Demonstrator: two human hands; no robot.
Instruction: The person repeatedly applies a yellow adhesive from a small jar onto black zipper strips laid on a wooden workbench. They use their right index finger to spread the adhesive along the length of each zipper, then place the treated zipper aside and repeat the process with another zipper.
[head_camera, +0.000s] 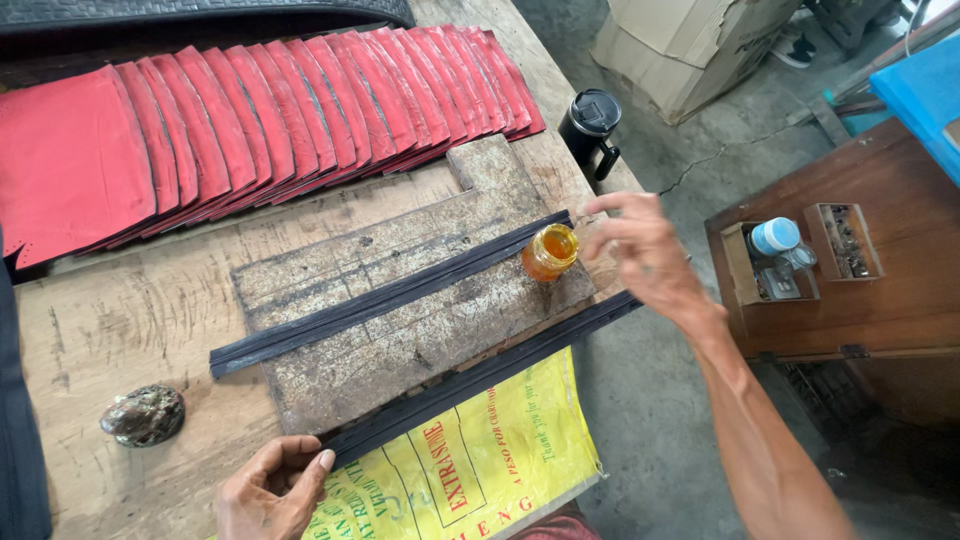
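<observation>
At a rough wooden workbench (120, 320), a person's right hand (640, 255) hovers just beside a small open jar of amber liquid (549, 252), fingers spread and loosely curled, gripping nothing. The jar stands upright on the right end of a worn, stained wooden board (400, 330), touching the end of a long black rubber strip (380, 295) that lies diagonally across the board. A second long black strip (480, 375) runs along the board's lower edge, and the left hand (270, 490) rests at its near end, fingers bent, with the fingertips at the strip; whether they pinch it cannot be told. A yellow printed woven sack (480, 465) lies beneath that strip. A fanned row of red leather-like sheets (250, 130) covers the far side of the bench, a black lidded mug (590, 125) stands at its right edge, and a dark glossy stone (143, 414) sits near the left.
</observation>
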